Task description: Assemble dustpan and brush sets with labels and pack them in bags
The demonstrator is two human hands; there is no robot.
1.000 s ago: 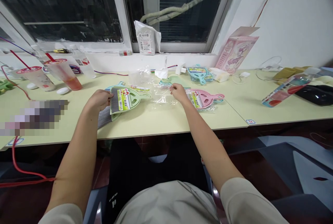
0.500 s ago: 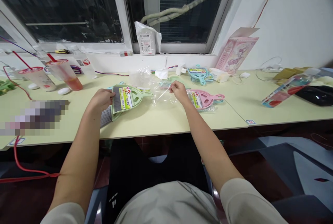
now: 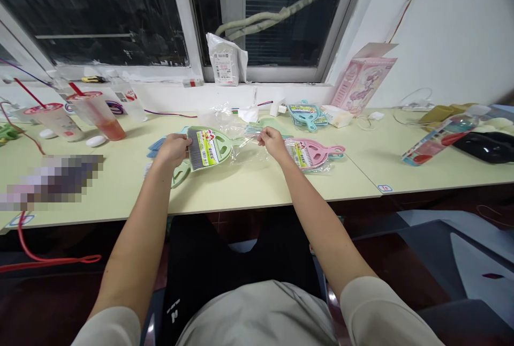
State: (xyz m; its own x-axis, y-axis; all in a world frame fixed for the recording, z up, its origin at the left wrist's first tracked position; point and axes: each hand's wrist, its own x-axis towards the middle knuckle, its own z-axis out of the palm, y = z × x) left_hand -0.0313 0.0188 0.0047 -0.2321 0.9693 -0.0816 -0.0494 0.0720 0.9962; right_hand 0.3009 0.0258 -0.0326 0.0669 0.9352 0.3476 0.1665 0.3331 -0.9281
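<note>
At the centre of the frame, a pale green plastic dustpan-and-brush set with grey bristles and a printed label (image 3: 209,148) is gripped at its bristle end by the left hand (image 3: 173,149), fingers closed around it, just above the pale yellow table (image 3: 241,188). The set's handle end is seen inside a clear plastic bag (image 3: 248,149), whose edge is pinched between the closed fingers of the right hand (image 3: 272,141). Just right of that hand, a pink bagged dustpan set (image 3: 315,153) lies on the table. Farther back, in the left of the frame, two plastic cups with red straws (image 3: 76,115) stand. A pink carton (image 3: 361,81) leans against the wall at upper right.
</note>
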